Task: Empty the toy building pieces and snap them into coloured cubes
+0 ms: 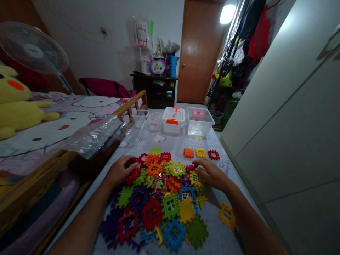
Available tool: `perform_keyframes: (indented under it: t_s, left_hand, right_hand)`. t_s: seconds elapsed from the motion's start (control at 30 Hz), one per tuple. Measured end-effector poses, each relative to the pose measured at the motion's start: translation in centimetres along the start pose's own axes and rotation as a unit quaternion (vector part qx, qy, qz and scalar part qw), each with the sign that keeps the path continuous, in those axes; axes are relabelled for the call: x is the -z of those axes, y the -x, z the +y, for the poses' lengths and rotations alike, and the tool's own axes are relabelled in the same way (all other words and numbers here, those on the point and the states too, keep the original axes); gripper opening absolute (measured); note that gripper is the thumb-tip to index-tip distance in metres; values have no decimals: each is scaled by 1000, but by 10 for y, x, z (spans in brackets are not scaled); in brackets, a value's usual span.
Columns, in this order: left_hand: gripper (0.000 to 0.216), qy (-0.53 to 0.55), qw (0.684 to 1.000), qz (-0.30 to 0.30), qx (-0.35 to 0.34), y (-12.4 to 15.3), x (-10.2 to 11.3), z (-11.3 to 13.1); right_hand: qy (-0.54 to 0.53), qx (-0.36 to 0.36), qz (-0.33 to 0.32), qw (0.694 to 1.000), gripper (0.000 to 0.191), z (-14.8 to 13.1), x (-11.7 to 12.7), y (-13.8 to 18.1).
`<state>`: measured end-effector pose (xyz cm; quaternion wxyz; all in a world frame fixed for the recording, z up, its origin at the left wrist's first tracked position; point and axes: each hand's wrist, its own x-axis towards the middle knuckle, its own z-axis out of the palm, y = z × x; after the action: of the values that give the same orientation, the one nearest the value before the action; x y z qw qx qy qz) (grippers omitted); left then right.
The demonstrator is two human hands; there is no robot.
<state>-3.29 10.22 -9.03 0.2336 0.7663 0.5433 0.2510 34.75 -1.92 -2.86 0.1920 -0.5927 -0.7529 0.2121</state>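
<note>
Centrally in the frame, toothed plastic pieces (156,205) lie heaped on the worktop (174,143) | left hand (122,171) at their left edge, right hand (211,173) at upper right; fingers bent, grasp unclear | step: apparently sorting | next: likely needs one piece pinched free

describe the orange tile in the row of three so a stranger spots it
On the pale grey-blue cloth, find the open clear plastic box at the far right. Between it and the person's right hand lies a row of three notched tiles. The leftmost is the orange plastic tile, apparently solid, unlike the yellow plastic window tile and red plastic open frame.
</note>
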Motion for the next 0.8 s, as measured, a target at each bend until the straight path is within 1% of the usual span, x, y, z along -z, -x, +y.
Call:
perform_keyframes:
  t_s: [0.1, 0.2, 0.27, 0.33, 0.4, 0.5, 0.57, 0.7, 0.8]
  left_hand:
    - [46, 2, 1000, 1, 5, 0, 0, 0]
    - [47, 2, 1000, 3, 7, 0, 1, 4]
    - [48, 3, 1000, 4, 8, 1, 2, 6]
    - [48, 5, 1000, 6, 10, 1, 2, 7]
    - [49, 7, 1000, 7, 9, 2, 2, 7]
    - [50, 13, 1000, 4, 10, 2, 2, 4]
    - [49, 15, 1000, 2, 10, 1, 1, 3]
    - [48, 5, 1000, 5, 5, 1, 1, 3]
    - [48, 9, 1000, 8, 6, 2, 2, 6]
  right_hand:
    - [-9, 0, 12, 1000, 30, -2, 11, 7]
    - [22, 14, -24, 999, 41, -9, 16, 14]
    - [52, 9, -54, 997, 51, -14, 15, 17]
    - [74, -5, -72, 995, 56, -20, 11, 18]
    - [85, -10, -78, 993, 54, -24, 6, 17]
    - [84, -5, -76, 994, 46, -27, 4, 16]
    - [73, -6, -59, 996, 42, -24, 8, 19]
    - [57, -37, 0, 998, 45, -6, 25, 38]
    - [64, -79, -6, 995, 47, 12, 33, 60]
